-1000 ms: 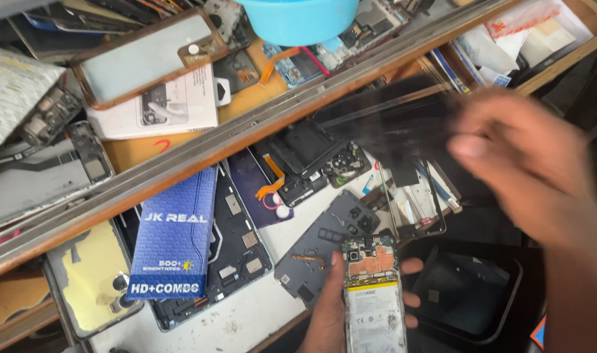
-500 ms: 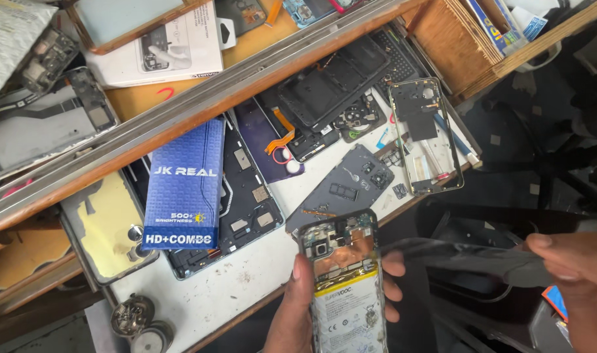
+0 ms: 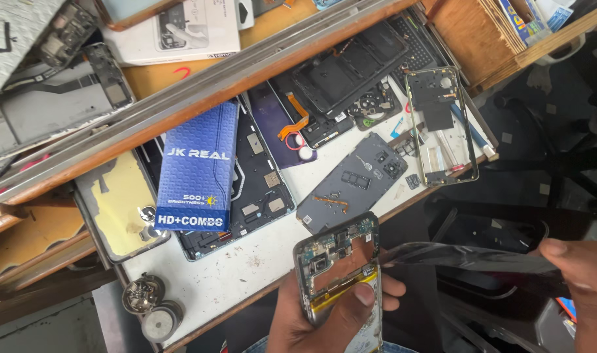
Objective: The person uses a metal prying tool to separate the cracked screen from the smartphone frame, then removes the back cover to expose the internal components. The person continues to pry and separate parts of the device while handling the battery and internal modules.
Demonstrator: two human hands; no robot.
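Opened smartphone (image 3: 341, 278) with its bare circuit board and battery sits at six o'clock, below the bench (image 3: 246, 274) edge. I see my left hand (image 3: 328, 314) gripping it, fingers closed around its frame. At four o'clock my right hand (image 3: 583, 281) pinches a thin dark back cover (image 3: 468, 257), well apart from the blue box (image 3: 197, 167).

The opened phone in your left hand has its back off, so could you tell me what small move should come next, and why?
Probably set the dark back panel down on the white worktop: the right hand pinches it beside the opened phone, which the left hand grips alone.
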